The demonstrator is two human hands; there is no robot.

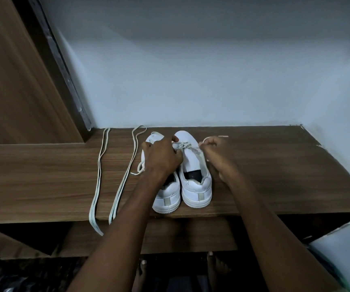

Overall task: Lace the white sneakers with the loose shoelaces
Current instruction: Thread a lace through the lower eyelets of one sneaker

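Left hand [162,157] hides the left sneaker [167,199]; both hands pinch the right sneaker's lace [187,146].

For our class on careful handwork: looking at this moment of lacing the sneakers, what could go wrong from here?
The spare laces overhang the shelf edge and could slip off. The left hand and right hand pull one lace sideways, which may leave uneven ends or drag the right sneaker askew.

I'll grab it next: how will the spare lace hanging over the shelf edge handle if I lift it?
Likely floppy: the lace lies flat and droops past the shelf edge. Probably very light. Being doubled over, it may well slide or tangle when lifted by one strand.
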